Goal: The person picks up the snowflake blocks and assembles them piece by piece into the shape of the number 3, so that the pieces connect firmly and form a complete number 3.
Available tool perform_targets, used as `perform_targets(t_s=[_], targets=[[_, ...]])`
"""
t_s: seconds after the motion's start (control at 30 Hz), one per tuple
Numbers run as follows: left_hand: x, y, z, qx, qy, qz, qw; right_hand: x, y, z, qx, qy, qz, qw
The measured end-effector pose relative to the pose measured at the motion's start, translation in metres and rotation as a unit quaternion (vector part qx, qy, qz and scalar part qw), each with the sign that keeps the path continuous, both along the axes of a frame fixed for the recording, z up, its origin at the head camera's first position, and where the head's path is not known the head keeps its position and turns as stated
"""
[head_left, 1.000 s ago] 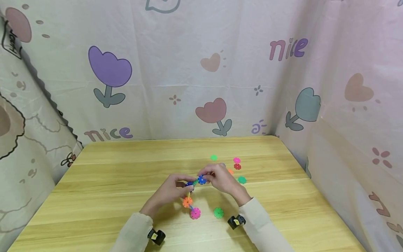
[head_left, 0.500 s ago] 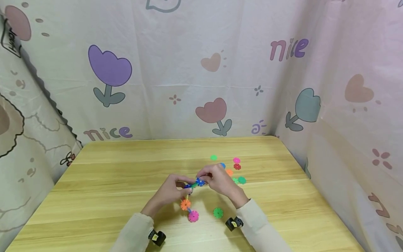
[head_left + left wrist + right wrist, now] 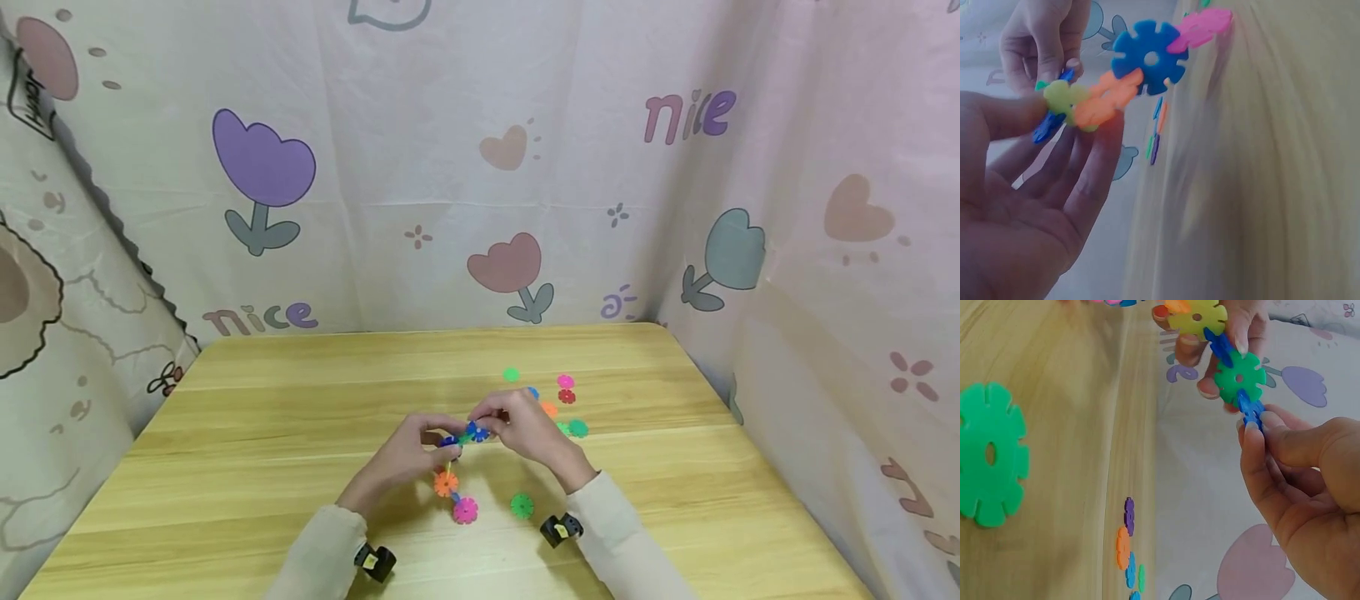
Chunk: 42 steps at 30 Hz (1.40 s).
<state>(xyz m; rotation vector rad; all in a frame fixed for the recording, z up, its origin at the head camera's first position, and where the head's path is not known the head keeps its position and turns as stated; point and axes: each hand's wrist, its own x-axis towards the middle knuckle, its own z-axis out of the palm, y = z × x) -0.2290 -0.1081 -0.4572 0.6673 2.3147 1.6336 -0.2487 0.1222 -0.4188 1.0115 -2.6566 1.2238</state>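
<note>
I've got the left hand (image 3: 405, 450) angled inward, pinching a seven-disc chain (image 3: 1104, 106) — right hand (image 3: 528, 429) likewise, clamped on its blue end disc (image 3: 1251, 414) — plus one loose green disc (image 3: 522, 506) near.

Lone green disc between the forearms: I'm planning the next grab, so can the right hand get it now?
Probably not yet: the right hand pinches a blue disc. Otherwise the way looks free; the green disc lies uncovered on the table.
</note>
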Motion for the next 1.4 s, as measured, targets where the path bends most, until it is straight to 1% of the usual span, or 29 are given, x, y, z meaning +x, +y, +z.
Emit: perform_targets(t_s=[0.13,0.23,0.3,0.4,0.47,0.53,0.67,0.77,0.83,0.93,1.03,1.13,1.23,1.33,1.4], targets=[[-0.003,-0.003,0.001,-0.014,-0.004,-0.013,0.9998,-0.003,0.002,0.0,0.002,-0.008,0.014,0.9999],[-0.005,-0.003,0.002,-0.013,-0.024,-0.005,0.9996,-0.004,0.007,0.001,0.003,-0.012,0.015,0.9998],[-0.006,-0.003,0.003,-0.01,-0.035,0.003,0.9993,-0.004,0.011,0.002,0.012,-0.008,0.014,0.9998],[-0.008,-0.007,0.004,-0.01,-0.041,0.012,0.999,-0.003,0.019,0.004,0.043,-0.011,0.022,0.9988],[-0.009,-0.01,0.004,-0.011,-0.037,0.012,0.9992,-0.002,0.025,0.004,0.076,-0.021,0.041,0.996],[-0.011,-0.014,0.005,-0.012,-0.032,0.01,0.9994,-0.001,0.029,0.004,0.112,-0.045,0.065,0.9906],[-0.015,-0.021,0.005,-0.013,-0.02,0.0,0.9997,0.004,0.034,0.001,0.181,-0.089,0.108,0.9735],[-0.018,-0.025,0.005,-0.01,-0.016,-0.006,0.9998,0.009,0.035,-0.003,0.213,-0.12,0.125,0.9616],[-0.019,-0.026,0.006,-0.008,-0.014,-0.006,0.9999,0.011,0.035,-0.007,0.229,-0.141,0.129,0.9545],[-0.022,-0.027,0.007,-0.005,-0.009,-0.007,0.9999,0.014,0.035,-0.012,0.25,-0.152,0.134,0.947],[-0.023,-0.027,0.008,-0.002,-0.002,-0.01,1.0,0.016,0.035,-0.014,0.27,-0.146,0.137,0.9417],[-0.024,-0.028,0.008,0.005,-0.003,-0.009,0.9999,0.017,0.033,-0.015,0.282,-0.136,0.145,0.9385],[-0.024,-0.028,0.008,0.011,-0.008,-0.001,0.9999,0.016,0.032,-0.016,0.286,-0.128,0.15,0.9379],[-0.024,-0.027,0.008,0.013,-0.007,0.001,0.9999,0.013,0.031,-0.017,0.276,-0.133,0.15,0.94],[-0.025,-0.027,0.007,0.018,-0.005,0.0,0.9998,0.009,0.032,-0.017,0.261,-0.137,0.147,0.9441]])
